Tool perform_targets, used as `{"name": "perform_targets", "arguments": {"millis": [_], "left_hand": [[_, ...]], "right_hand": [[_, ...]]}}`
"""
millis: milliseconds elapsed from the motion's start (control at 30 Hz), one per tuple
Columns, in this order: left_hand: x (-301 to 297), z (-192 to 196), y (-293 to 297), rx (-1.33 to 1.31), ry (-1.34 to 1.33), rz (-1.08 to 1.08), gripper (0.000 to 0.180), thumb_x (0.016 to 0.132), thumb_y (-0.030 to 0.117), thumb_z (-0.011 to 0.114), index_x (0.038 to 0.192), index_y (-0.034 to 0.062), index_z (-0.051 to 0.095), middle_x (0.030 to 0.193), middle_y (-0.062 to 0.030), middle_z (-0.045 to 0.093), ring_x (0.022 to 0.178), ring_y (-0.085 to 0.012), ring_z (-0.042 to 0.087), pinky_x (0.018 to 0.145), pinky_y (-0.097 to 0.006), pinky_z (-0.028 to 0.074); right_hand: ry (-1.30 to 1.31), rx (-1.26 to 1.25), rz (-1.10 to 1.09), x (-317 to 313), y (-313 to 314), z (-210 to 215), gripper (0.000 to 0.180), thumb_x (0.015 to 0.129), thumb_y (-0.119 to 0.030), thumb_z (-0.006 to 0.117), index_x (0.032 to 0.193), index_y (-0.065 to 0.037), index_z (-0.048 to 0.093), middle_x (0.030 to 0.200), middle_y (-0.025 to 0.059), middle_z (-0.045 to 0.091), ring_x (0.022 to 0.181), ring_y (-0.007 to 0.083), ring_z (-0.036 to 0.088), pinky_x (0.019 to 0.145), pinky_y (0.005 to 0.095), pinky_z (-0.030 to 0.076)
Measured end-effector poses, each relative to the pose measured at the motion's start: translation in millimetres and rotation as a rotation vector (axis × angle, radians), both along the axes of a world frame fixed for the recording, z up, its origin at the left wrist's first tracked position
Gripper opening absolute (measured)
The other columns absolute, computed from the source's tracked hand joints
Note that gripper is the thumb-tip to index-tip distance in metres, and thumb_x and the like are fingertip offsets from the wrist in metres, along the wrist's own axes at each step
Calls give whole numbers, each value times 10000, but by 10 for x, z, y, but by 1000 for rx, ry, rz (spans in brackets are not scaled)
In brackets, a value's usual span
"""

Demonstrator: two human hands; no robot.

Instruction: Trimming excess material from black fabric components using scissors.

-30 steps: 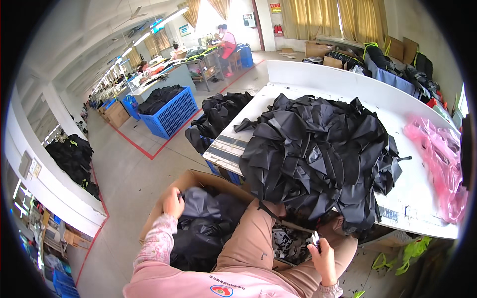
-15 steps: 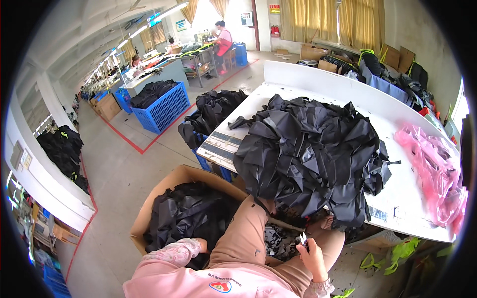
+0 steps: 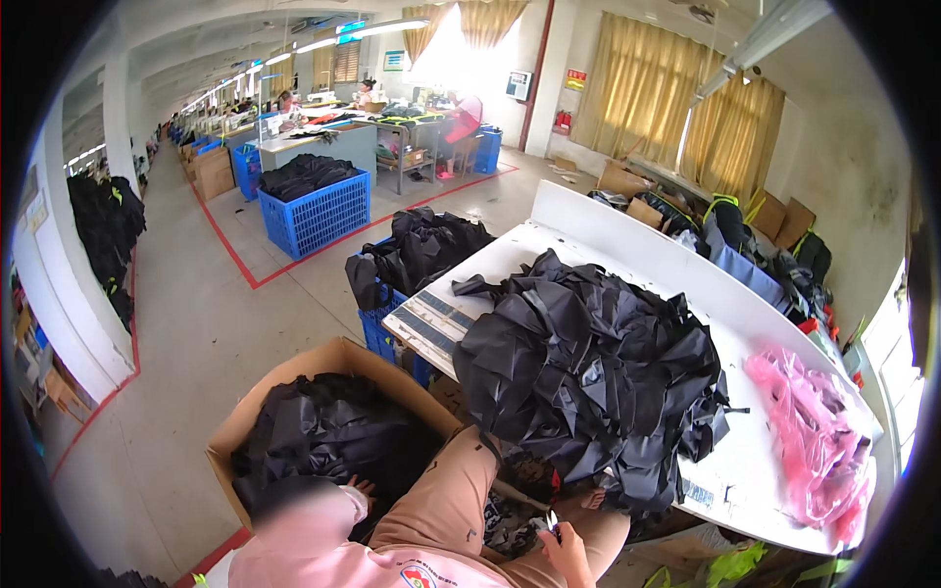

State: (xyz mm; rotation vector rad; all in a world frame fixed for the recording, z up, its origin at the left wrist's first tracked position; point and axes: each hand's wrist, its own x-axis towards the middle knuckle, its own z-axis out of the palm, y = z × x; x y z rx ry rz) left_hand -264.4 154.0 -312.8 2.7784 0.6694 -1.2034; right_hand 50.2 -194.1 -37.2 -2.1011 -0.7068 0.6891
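Observation:
At the lower left, my left hand (image 3: 363,487) lies against black fabric pieces (image 3: 328,431) heaped in an open cardboard box (image 3: 227,453). Its visible fingers are spread, and no grasped piece shows. My right hand (image 3: 567,552), over my right thigh, is closed round small thread snips (image 3: 553,523), whose blades point up. In front of me a large pile of black fabric pieces (image 3: 588,363) covers much of the white table (image 3: 529,240) and hangs over its near edge. Below that edge, between my legs, are dark and pale scraps (image 3: 505,519).
A pink plastic bag (image 3: 809,441) lies at the table's right end. Blue crates of black fabric, one a basket (image 3: 316,218), stand beyond the box and across the aisle. Bags and cartons line the right wall. A person (image 3: 463,118) sits at a far workbench.
The view has shifted, so the table and box sit lower in the picture. My left hand's fingers now show spread on the fabric in the box. The right hand still holds the snips.

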Motion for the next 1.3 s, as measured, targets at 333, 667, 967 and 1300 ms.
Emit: {"name": "perform_targets", "arguments": {"millis": [333, 667, 967, 1300], "left_hand": [[-691, -182, 148, 84, -162, 334, 480, 798, 375, 561, 1255, 229, 546, 1459, -121, 318, 1331, -310, 326, 1087, -608, 138], [-732, 171, 453, 139, -226, 650, 464, 789, 347, 577, 1227, 197, 561, 1415, -131, 366, 1297, -312, 366, 1084, -593, 169], [-846, 559, 564, 202, -263, 943, 449, 780, 322, 592, 1202, 168, 574, 1375, -140, 408, 1267, -314, 403, 1081, -580, 197], [-257, 1067, -25, 228, -933, 228, 511, 756, 355, 662, 1225, 193, 540, 1344, -160, 410, 1290, -338, 354, 1067, -614, 166]], "right_hand": [[-286, 190, 145, -170, 70, -38, 282, 892, -264, 585, 858, 7, 514, 732, 267, 548, 668, 432, 525, 584, 461, 412], [-215, 194, 122, -264, 63, -44, 250, 902, -235, 571, 878, 9, 520, 751, 264, 532, 663, 426, 493, 585, 444, 406], [-184, 218, 150, -248, 187, -243, 246, 895, -226, 592, 865, 7, 518, 699, 225, 526, 607, 331, 497, 567, 400, 414], [8, 525, -51, 73, -138, -1390, 266, 900, -223, 605, 779, -4, 517, 624, 115, 562, 541, 175, 516, 461, 337, 397]]}}
